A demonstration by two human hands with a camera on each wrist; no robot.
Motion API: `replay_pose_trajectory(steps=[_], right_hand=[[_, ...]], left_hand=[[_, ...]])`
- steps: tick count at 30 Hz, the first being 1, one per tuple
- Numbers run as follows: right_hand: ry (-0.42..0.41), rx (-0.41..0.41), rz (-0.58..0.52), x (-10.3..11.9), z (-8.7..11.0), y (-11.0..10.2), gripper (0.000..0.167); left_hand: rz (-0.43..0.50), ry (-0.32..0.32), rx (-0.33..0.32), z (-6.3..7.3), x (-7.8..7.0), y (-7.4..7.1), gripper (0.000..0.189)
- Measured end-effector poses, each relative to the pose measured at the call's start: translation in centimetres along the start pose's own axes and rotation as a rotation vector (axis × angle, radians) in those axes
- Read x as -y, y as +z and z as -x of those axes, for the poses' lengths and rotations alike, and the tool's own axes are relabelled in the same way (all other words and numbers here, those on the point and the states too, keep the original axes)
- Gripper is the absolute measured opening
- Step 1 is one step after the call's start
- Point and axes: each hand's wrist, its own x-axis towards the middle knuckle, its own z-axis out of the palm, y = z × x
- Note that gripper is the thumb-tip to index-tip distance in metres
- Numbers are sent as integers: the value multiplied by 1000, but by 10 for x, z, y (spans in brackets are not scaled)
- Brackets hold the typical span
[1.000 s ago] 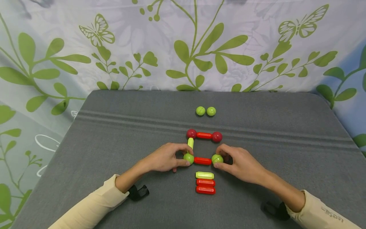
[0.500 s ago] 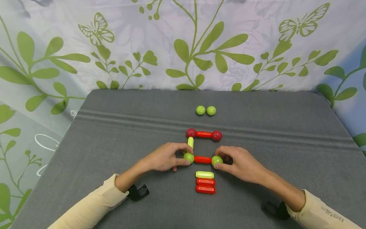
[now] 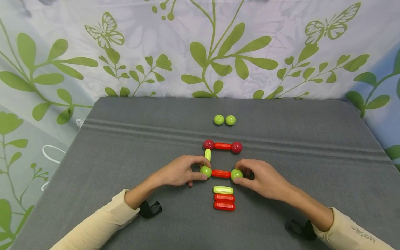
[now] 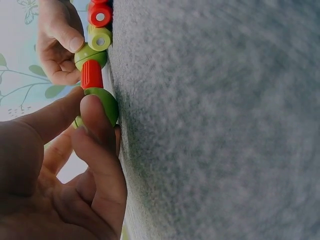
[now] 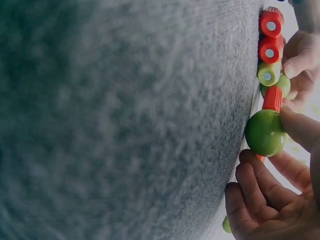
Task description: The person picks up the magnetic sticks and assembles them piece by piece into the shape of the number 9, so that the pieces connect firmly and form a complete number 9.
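My left hand (image 3: 182, 171) pinches a green ball (image 3: 206, 172) between thumb and fingers. At the other end of a red rod (image 3: 221, 174), my right hand (image 3: 260, 177) pinches a second green ball (image 3: 236, 174). The rod bridges the two balls, touching both. From the left green ball a yellow-green rod (image 3: 207, 156) runs back to a dark red ball (image 3: 208, 144). Another red rod (image 3: 223, 146) joins that one to a second dark red ball (image 3: 236, 147). Between the right-hand balls there is a gap. In the right wrist view the held green ball (image 5: 266, 133) sits near the cloth.
In front of the hands lie a loose yellow-green rod (image 3: 223, 190) and two red rods (image 3: 224, 202), side by side, with pale metal discs in their ends. Two green balls (image 3: 224, 120) rest farther back on the grey cloth table (image 3: 140, 128). A patterned curtain (image 3: 175, 45) hangs behind.
Both hands keep their grip on the green balls, and the rods and balls stay in the same arrangement. Only the head view has shifted very slightly.
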Motion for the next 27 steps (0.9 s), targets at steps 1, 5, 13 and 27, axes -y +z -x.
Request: replay_pose_trajectory(steps=[1, 5, 13, 27], right_hand=[[-1, -1, -2, 0, 0, 0, 20], [-7, -4, -8, -1, 0, 0, 19], [-11, -17, -6, -1, 1, 0, 18], [-21, -38, -7, -2, 2, 1, 19]], left_hand=[[2, -1, 1, 0, 0, 0, 28], [-3, -5, 4, 0, 0, -1, 28], [-4, -2, 4, 0, 0, -1, 29], [-7, 0, 0, -1, 1, 0, 29]])
